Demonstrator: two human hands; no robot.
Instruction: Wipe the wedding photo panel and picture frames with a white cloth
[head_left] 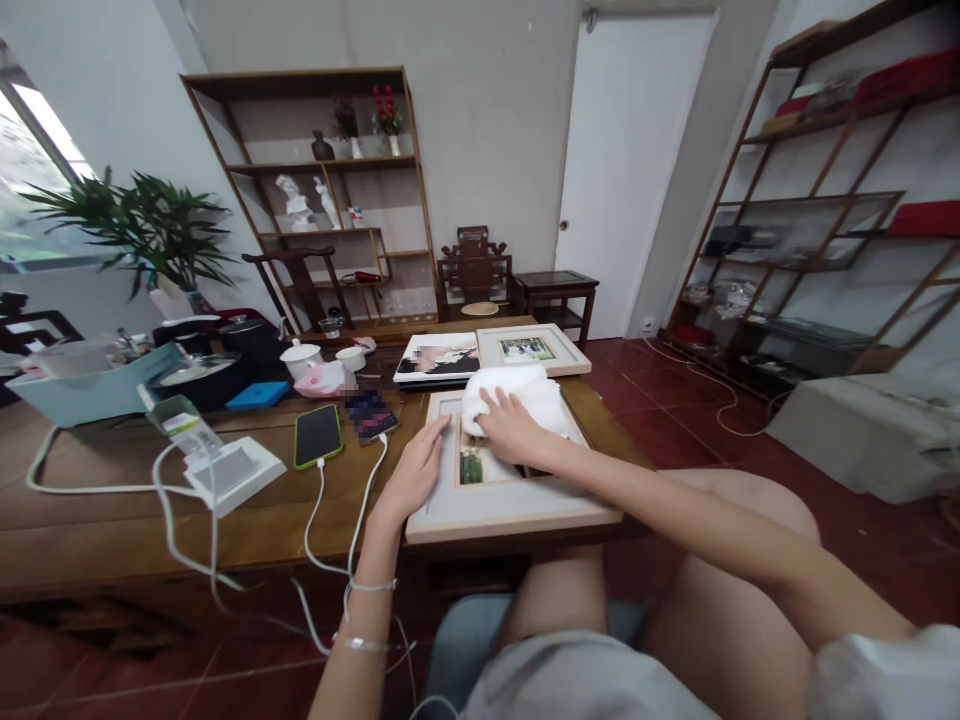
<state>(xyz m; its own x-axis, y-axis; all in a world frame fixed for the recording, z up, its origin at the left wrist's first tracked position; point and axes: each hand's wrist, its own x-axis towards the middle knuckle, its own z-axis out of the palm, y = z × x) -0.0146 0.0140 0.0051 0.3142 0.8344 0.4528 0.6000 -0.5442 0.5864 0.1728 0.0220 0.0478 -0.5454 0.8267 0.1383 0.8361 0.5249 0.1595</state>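
A light wooden picture frame [517, 523] with a wide white mat lies flat at the table's front edge, in front of me. My right hand [514, 428] presses a folded white cloth [536, 392] onto it, fingers bent into the cloth. Cloth and hand cover much of the picture in the middle; a green part [471, 466] shows at its left. Along the frame's left side rests my left hand [412, 470], its fingers stretched out and touching the edge.
Behind lie another framed picture [574, 352] and a photo panel [435, 362]. To the left are a phone [318, 437] and a blurred-out phone [371, 415], both on white cables, a white stand [240, 475], a blue box [257, 396] and a teapot [301, 358].
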